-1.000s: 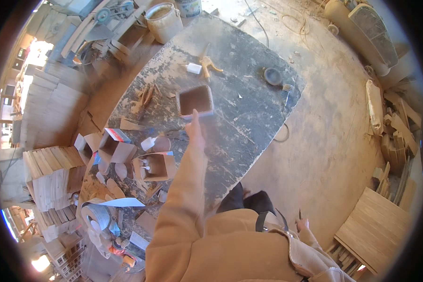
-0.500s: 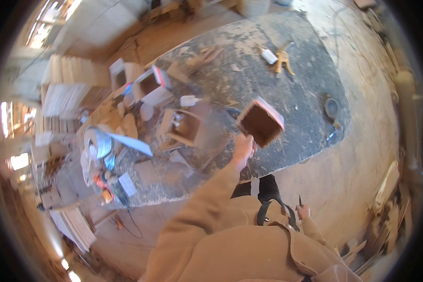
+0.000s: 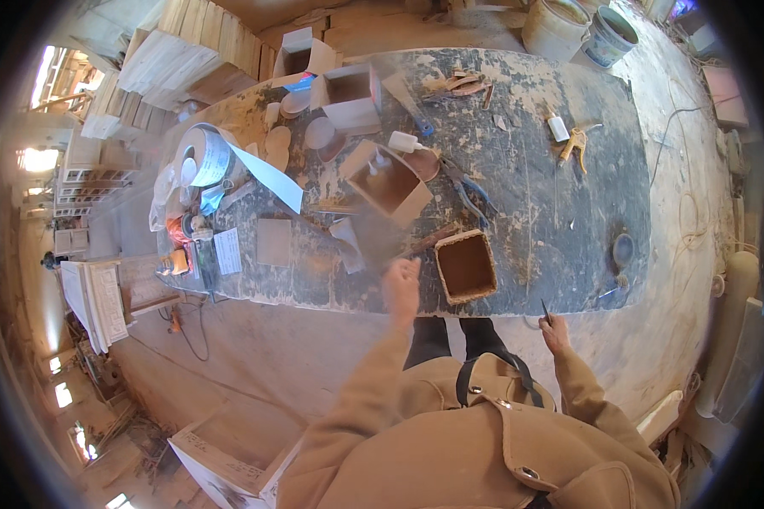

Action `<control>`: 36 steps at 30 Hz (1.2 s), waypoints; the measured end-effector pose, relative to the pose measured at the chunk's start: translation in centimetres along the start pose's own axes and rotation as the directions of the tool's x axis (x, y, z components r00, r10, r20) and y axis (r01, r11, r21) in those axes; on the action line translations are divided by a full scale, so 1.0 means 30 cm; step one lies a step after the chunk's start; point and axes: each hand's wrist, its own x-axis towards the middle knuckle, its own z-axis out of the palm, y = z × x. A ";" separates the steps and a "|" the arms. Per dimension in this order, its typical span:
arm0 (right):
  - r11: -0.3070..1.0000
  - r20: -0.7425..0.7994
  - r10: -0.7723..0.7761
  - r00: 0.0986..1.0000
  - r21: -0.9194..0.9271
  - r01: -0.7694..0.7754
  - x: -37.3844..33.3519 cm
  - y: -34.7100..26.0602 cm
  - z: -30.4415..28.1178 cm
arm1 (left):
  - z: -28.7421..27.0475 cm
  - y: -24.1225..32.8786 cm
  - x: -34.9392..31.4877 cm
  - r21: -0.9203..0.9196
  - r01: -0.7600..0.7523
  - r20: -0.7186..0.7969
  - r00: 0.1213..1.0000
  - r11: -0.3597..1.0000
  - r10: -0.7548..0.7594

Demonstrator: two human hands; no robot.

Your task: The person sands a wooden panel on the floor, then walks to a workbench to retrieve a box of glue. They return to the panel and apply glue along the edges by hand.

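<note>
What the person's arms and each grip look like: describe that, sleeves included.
The left sleeve and right sleeve are long, tan-brown and plain, with no markings visible, reaching about to the wrists. The left grip and right grip are bare hands, no gloves visible; the left is blurred, hiding finer details.

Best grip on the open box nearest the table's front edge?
Probably pinch the box by its left rim, coming from the left: its opening faces the camera, leaving that rim exposed, and the left hand is beside it; the right hand holds a tool.
</note>
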 end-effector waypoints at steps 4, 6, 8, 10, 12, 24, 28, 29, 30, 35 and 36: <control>0.997 0.014 0.065 0.998 0.037 -0.066 -0.041 -0.030 0.028 | -0.101 0.034 0.212 0.007 -0.168 -0.186 0.968 0.986 0.167; 0.997 -0.011 0.079 0.997 0.017 -0.079 -0.083 -0.028 0.032 | -0.111 0.059 0.326 0.045 -0.143 -0.211 0.966 0.989 0.150; 0.981 -0.022 0.192 0.981 -0.033 -0.193 -0.128 -0.025 0.032 | -0.096 0.081 0.430 0.119 -0.068 -0.270 0.958 0.991 0.099; 0.985 -0.056 0.173 0.983 -0.003 -0.174 -0.166 -0.024 0.038 | -0.067 0.065 0.521 0.110 0.099 -0.118 0.989 0.989 -0.086; 0.974 -0.069 0.224 0.972 -0.009 -0.226 -0.193 -0.027 0.046 | -0.035 0.027 0.593 0.106 0.267 0.100 0.956 0.958 -0.277; 0.998 -0.223 0.017 0.975 0.065 -0.003 -0.194 -0.246 0.135 | -0.181 -0.284 0.268 -0.024 -0.139 0.197 0.970 0.990 0.141; 0.969 -0.092 -0.247 0.965 -0.031 0.245 -0.235 -0.438 0.099 | -0.314 -0.269 0.013 -0.081 -0.063 0.040 0.997 0.995 0.066; 0.951 -0.023 -0.308 0.951 -0.005 0.308 -0.245 -0.486 0.090 | -0.339 -0.265 -0.037 -0.047 -0.017 -0.033 0.999 0.999 0.015; 0.929 0.046 -0.371 0.928 0.024 0.370 -0.248 -0.532 0.085 | -0.361 -0.264 -0.089 -0.141 0.005 -0.075 0.997 0.990 -0.015; 0.917 0.387 -0.370 0.845 0.298 0.265 -0.193 -0.749 0.189 | -0.450 -0.291 -0.316 -0.397 0.356 -0.044 0.913 0.846 -0.405; 0.928 0.465 -0.341 0.817 0.304 0.215 -0.186 -0.795 0.227 | -0.472 -0.303 -0.361 -0.394 0.413 -0.019 0.889 0.821 -0.457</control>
